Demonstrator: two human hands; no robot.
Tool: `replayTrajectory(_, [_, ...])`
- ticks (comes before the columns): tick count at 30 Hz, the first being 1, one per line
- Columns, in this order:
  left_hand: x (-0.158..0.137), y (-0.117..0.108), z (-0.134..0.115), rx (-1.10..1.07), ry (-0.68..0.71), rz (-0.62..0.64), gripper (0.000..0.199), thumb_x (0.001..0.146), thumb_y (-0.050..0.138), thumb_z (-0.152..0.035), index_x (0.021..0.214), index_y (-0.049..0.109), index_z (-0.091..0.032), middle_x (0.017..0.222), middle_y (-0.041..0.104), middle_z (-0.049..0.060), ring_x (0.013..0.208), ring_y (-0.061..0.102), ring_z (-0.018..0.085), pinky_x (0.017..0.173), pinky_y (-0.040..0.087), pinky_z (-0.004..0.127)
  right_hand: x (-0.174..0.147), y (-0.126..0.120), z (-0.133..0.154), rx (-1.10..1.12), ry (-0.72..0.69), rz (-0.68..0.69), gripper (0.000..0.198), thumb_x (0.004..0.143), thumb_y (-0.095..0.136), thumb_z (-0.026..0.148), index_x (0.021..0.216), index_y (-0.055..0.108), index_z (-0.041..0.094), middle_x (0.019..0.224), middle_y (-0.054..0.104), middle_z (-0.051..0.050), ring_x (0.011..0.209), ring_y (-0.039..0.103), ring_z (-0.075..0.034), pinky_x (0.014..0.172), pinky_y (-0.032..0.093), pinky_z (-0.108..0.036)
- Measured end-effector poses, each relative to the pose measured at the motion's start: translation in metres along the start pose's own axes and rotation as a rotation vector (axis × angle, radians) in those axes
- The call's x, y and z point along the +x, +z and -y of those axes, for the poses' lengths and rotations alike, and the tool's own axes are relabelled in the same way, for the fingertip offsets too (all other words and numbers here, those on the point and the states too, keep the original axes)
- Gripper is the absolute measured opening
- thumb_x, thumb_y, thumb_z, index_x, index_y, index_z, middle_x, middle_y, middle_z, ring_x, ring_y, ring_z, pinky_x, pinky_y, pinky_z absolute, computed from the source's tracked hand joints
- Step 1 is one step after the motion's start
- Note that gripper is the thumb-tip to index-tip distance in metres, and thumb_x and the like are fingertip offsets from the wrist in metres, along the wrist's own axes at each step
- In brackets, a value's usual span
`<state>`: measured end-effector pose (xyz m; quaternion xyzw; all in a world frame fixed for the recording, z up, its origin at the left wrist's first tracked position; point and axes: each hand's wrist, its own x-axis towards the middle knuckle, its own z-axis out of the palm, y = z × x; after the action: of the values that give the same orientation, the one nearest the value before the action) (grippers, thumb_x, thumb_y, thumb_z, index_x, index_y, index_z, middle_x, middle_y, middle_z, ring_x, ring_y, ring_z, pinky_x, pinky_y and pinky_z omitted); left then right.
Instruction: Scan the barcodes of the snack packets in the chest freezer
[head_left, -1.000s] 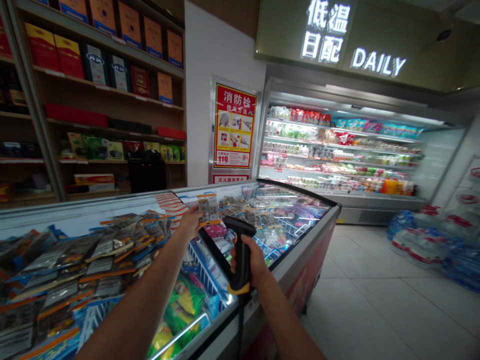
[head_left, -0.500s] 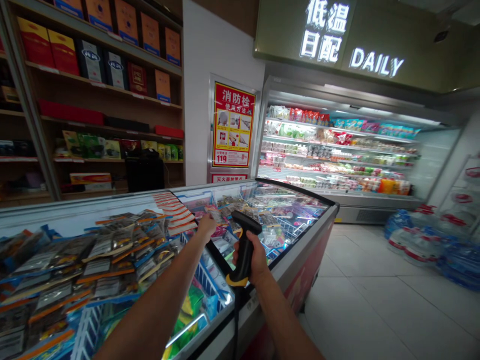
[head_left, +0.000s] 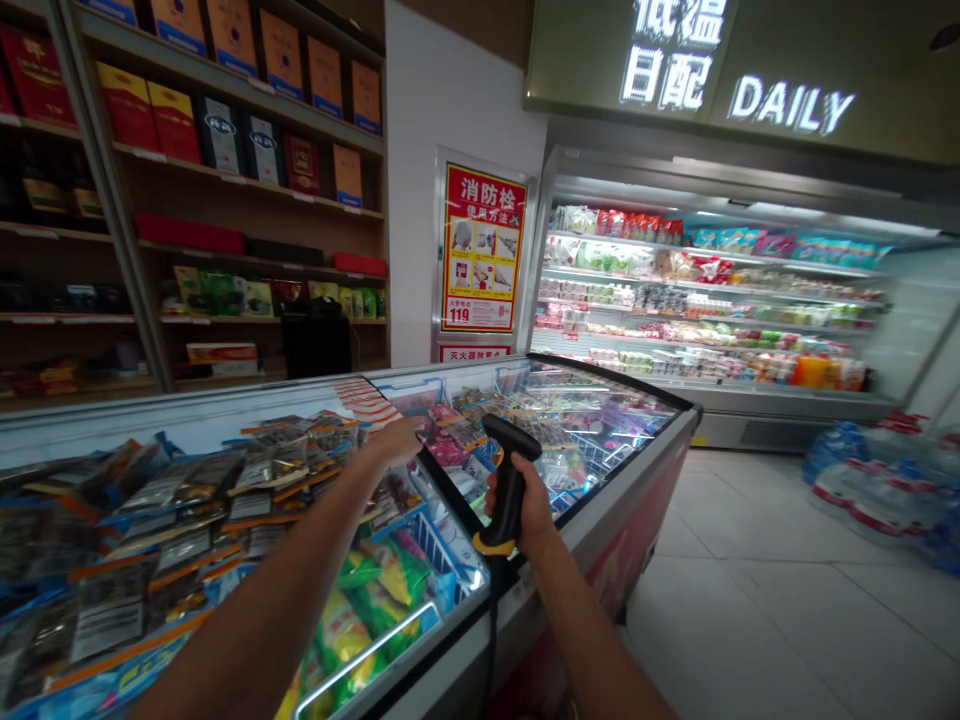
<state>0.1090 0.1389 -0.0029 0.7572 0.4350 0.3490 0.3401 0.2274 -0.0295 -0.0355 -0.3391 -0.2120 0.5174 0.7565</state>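
My right hand point(head_left: 531, 500) is wrapped round the grip of a black barcode scanner point(head_left: 510, 480) with yellow trim, held upright over the chest freezer's front edge point(head_left: 465, 630). Its cable hangs straight down. My left hand point(head_left: 394, 441) reaches across the freezer to the black frame point(head_left: 454, 495) of the glass lid. Its fingers are blurred and mostly hidden, so I cannot tell whether they grip the frame. Just behind that hand is an orange-and-white striped sheet point(head_left: 366, 400). Dark snack-like packets point(head_left: 180, 545) with orange and blue edges are piled to the left of my left forearm.
Green and yellow bags point(head_left: 375, 590) lie in a wire basket below my left forearm. Shelves with boxes point(head_left: 247, 170) stand at the back left. A lit refrigerated display point(head_left: 712, 300) is at the back right, with bottled water packs point(head_left: 862, 495) on the tiled floor point(head_left: 750, 600).
The view has turned slightly left, so the scene sits further right. My left hand has drawn back leftward to the lid's black frame. My right hand keeps holding the barcode scanner.
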Motion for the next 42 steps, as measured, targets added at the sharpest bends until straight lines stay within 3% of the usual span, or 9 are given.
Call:
replayTrajectory(4, [-0.019, -0.032, 0.0, 0.226, 0.006, 0.247, 0.023, 0.035, 0.057, 0.003, 0.03, 0.048, -0.018, 0.032, 0.043, -0.004, 0.045, 0.047, 0.014, 0.05, 0.035, 0.022, -0.002, 0.001, 0.0, -0.001, 0.006, 0.0, 0.026, 0.063, 0.05, 0.04, 0.072, 0.051, 0.015, 0.044, 0.051, 0.002, 0.034, 0.045, -0.009, 0.032, 0.034, -0.019])
replayTrajectory(9, [-0.026, -0.031, -0.006, 0.35, 0.055, 0.406, 0.017, 0.035, 0.058, -0.003, 0.032, 0.052, -0.019, 0.031, 0.043, -0.006, 0.04, 0.041, 0.011, 0.047, 0.033, 0.021, -0.003, 0.001, 0.0, 0.006, 0.012, 0.0, 0.025, 0.064, 0.049, 0.039, 0.072, 0.051, 0.015, 0.044, 0.051, 0.002, 0.034, 0.044, -0.009, 0.032, 0.034, -0.019])
replayTrajectory(12, [-0.025, -0.033, -0.008, 0.382, 0.085, 0.452, 0.011, 0.039, 0.061, -0.012, 0.047, 0.062, -0.02, 0.042, 0.053, -0.005, 0.048, 0.048, 0.013, 0.051, 0.035, 0.021, -0.003, 0.001, 0.0, 0.006, 0.019, -0.001, 0.026, 0.064, 0.049, 0.039, 0.072, 0.051, 0.015, 0.044, 0.051, 0.002, 0.034, 0.044, -0.01, 0.032, 0.034, -0.019])
replayTrajectory(17, [-0.029, -0.034, -0.009, 0.593, 0.151, 0.627, 0.041, 0.042, 0.064, -0.025, 0.083, 0.064, -0.021, 0.079, 0.064, 0.0, 0.07, 0.055, 0.017, 0.058, 0.039, 0.021, -0.002, -0.001, -0.001, 0.014, 0.015, 0.008, 0.025, 0.064, 0.05, 0.04, 0.073, 0.051, 0.016, 0.043, 0.051, 0.002, 0.034, 0.044, -0.01, 0.033, 0.034, -0.02])
replayTrajectory(19, [-0.03, -0.03, -0.007, 0.599, 0.127, 0.59, 0.036, 0.041, 0.064, -0.026, 0.077, 0.065, -0.02, 0.076, 0.064, 0.0, 0.069, 0.055, 0.018, 0.058, 0.039, 0.022, -0.002, -0.001, -0.001, 0.014, 0.012, 0.006, 0.025, 0.064, 0.049, 0.04, 0.073, 0.051, 0.016, 0.044, 0.051, 0.002, 0.034, 0.044, -0.01, 0.032, 0.034, -0.019])
replayTrajectory(23, [-0.025, -0.023, -0.001, 0.327, 0.07, 0.424, 0.023, 0.039, 0.065, -0.022, 0.062, 0.063, -0.019, 0.059, 0.06, -0.002, 0.061, 0.054, 0.017, 0.054, 0.037, 0.023, -0.003, 0.0, -0.001, 0.007, -0.003, 0.007, 0.025, 0.065, 0.049, 0.039, 0.073, 0.051, 0.016, 0.044, 0.051, 0.002, 0.034, 0.045, -0.009, 0.032, 0.034, -0.019])
replayTrajectory(29, [-0.017, -0.013, 0.0, -0.339, -0.158, -0.013, 0.019, 0.045, 0.065, -0.02, 0.063, 0.061, -0.015, 0.05, 0.055, -0.003, 0.055, 0.052, 0.014, 0.048, 0.035, 0.022, -0.005, 0.002, 0.0, 0.0, -0.01, 0.002, 0.025, 0.065, 0.048, 0.039, 0.072, 0.051, 0.015, 0.044, 0.051, 0.002, 0.033, 0.044, -0.01, 0.031, 0.034, -0.019])
replayTrajectory(34, [-0.014, 0.006, 0.002, -0.636, -0.305, -0.136, 0.004, 0.056, 0.057, -0.012, 0.06, 0.057, -0.014, 0.05, 0.055, -0.002, 0.047, 0.05, 0.011, 0.045, 0.036, 0.021, -0.006, 0.002, -0.001, 0.004, -0.006, 0.017, 0.026, 0.065, 0.048, 0.039, 0.071, 0.052, 0.014, 0.044, 0.051, 0.002, 0.033, 0.044, -0.01, 0.031, 0.034, -0.019])
replayTrajectory(42, [-0.005, 0.026, -0.001, -1.064, -0.372, -0.31, 0.016, 0.067, 0.045, -0.003, 0.058, 0.048, -0.016, 0.05, 0.052, -0.003, 0.042, 0.048, 0.008, 0.042, 0.038, 0.019, -0.001, -0.001, -0.005, -0.025, 0.08, 0.109, 0.027, 0.067, 0.046, 0.041, 0.074, 0.051, 0.015, 0.046, 0.051, 0.002, 0.034, 0.046, -0.01, 0.033, 0.036, -0.021])
